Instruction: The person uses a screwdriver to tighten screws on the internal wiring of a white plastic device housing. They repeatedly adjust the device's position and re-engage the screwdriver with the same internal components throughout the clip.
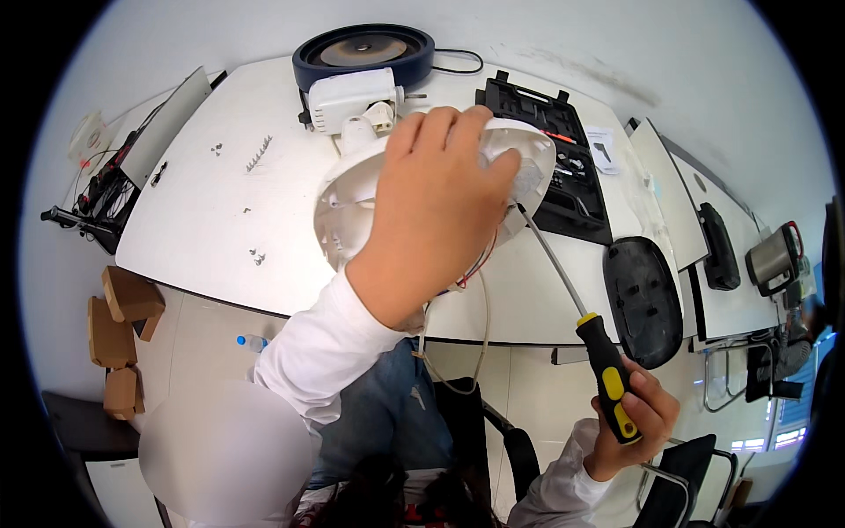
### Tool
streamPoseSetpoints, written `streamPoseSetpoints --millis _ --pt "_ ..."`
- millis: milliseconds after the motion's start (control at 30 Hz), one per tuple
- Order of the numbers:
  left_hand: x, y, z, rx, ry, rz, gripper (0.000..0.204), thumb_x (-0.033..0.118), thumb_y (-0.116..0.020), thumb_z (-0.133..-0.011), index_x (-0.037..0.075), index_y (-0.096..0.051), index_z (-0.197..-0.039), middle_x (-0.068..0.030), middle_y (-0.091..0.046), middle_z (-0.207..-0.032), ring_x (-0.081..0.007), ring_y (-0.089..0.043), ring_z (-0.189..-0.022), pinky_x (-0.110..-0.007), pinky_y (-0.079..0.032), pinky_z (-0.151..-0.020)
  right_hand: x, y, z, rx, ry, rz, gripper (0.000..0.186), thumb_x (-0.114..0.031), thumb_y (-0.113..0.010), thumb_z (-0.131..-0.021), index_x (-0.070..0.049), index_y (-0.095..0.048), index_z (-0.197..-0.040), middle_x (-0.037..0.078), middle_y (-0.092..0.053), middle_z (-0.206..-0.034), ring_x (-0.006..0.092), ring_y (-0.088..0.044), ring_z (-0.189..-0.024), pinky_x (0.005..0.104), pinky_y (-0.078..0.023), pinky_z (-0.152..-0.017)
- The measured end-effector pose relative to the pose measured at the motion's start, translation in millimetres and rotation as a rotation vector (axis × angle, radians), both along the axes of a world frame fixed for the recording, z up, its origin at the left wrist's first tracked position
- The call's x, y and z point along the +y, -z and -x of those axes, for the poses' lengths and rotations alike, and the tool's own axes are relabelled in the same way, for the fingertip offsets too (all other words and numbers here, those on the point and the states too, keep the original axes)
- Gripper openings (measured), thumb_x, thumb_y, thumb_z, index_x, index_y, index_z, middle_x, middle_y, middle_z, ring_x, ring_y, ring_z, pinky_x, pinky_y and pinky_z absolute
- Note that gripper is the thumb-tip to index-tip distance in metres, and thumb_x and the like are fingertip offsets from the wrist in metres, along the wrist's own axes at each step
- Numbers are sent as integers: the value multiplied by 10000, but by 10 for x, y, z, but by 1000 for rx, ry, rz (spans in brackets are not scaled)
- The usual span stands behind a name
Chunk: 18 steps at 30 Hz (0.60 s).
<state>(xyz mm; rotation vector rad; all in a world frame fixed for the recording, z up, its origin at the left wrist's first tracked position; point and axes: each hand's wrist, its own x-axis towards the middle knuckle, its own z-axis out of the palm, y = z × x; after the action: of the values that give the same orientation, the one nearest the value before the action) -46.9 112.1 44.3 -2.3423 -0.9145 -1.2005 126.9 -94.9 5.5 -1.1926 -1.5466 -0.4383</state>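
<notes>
While steadying the white housing (350,231) over the near side of the bench (194,229), grips its far rim with the fingers of the left hand (440,198). Holds the screwdriver (602,352) in the right hand (634,414), with fingers closed round the handle, and aims its blade into the housing's right side; cannot tell if seated on a screw. Looks partway through, judging by loose screws (259,153) left of the housing and a black cover (647,304) lying apart to its right; cannot tell taking apart from putting together. Leaves the housing open for now, with wires (482,260) trailing from its near side. Has an open black tool case (572,227) to the right of the housing, with a red-orange piece and small dark fittings in its slots. Shows cardboard boxes (113,333) on the floor, well left of the housing, with contents hidden.
</notes>
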Motion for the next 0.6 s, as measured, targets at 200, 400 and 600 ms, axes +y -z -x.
streamPoseSetpoints --millis 200,400,600 --pt "15 42 -14 -6 -37 -12 291 143 -691 -655 206 -669 -938 -72 -555 -1100 -259 -502 -1009 -389 -345 -892 -72 -144 -106 -48 -36 201 202 26 -707 -588 -89 -620 -730 130 -642 -900 312 -657 -796 321 -558 -653" --pt "-1 45 -24 -39 -34 -12 301 150 -705 -632 202 -669 -926 -65 -552 -1100 -256 -497 -1008 -381 -337 -881 -78 -88 -75 75 -63 354 451 130 -640 -633 -111 -478 -977 253 -568 -1067 261 -612 -789 293 -495 -697" --pt "-29 18 -59 -38 -37 31 308 197 -738 -614 191 -663 -913 -51 -543 -1104 -245 -484 -1014 -375 -326 -873 -98 -168 37 32 -344 637 554 140 -659 -576 -100 -493 -1047 221 -618 -806 248 -646 -666 269 -505 -547"
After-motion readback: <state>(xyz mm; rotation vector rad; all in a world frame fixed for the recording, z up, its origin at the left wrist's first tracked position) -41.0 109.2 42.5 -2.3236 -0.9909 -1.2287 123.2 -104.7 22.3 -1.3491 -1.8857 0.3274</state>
